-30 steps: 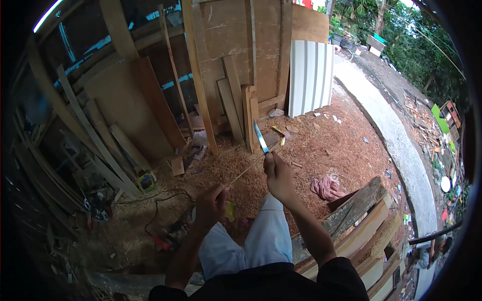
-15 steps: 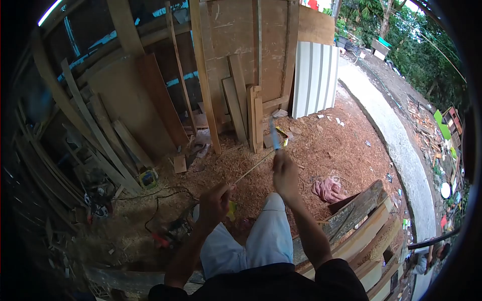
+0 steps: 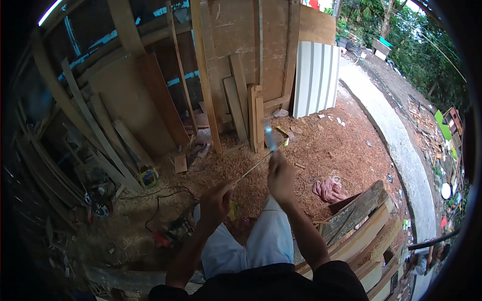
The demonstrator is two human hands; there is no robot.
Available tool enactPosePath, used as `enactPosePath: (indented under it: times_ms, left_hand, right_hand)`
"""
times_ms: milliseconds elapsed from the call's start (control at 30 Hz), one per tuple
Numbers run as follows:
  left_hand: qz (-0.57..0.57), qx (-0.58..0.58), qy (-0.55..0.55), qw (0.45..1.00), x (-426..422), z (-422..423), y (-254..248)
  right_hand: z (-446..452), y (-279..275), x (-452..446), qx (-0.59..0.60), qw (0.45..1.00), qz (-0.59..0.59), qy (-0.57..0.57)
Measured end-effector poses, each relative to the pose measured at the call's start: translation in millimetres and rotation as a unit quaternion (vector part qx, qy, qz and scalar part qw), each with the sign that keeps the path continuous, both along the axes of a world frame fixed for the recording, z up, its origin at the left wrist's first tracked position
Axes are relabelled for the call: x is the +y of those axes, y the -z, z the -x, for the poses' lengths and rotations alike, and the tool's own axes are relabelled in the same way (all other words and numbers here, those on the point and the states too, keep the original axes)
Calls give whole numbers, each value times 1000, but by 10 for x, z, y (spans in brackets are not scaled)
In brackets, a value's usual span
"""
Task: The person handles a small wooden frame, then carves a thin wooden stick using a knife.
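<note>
My left hand (image 3: 216, 199) is closed around one end of a thin, pale wooden stick (image 3: 254, 167), held above my left knee. From there the stick slants up and right toward my right hand (image 3: 281, 176). That hand is wrapped round the handle of a knife, whose shiny, bluish blade (image 3: 269, 137) points away from me and is slightly blurred. The stick's far end passes near the knife at my right fist; whether they touch, I cannot tell. My fingers hide most of the handle.
Wood shavings (image 3: 346, 150) cover the ground. Planks (image 3: 256, 118) and a white corrugated sheet (image 3: 316, 79) lean on the far wall. A pink cloth (image 3: 329, 189) lies right, near stacked boards (image 3: 356, 213). A red-and-black tool (image 3: 161, 240) and a cord lie left of my legs.
My right hand and the knife have shifted slightly left and toward me, and the blade's tilt has changed. My left hand with the stick has barely moved.
</note>
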State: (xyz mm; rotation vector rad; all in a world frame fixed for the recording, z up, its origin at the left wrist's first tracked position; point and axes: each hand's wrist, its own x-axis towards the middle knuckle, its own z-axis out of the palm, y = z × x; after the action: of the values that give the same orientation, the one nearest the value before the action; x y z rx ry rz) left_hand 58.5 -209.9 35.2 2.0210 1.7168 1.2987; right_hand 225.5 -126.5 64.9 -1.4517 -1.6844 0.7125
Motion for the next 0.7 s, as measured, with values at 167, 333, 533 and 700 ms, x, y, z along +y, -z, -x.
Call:
enactPosePath:
  times_ms: [167,333,533,700]
  left_hand:
    - [20,-15,-10,1000,8,60,39]
    - [-12,-8,-5,1000,-8,11,37]
    - [19,16,-19,1000,9,45,111]
    - [-11,34,-26,999,8,105,136]
  right_hand:
    - [129,384,-82,-24,980,-164,-110]
    - [154,274,-126,-11,997,-40,-60]
    - [60,76,21,2,1000,20,7]
    - [53,210,-38,-62,996,-55,-45]
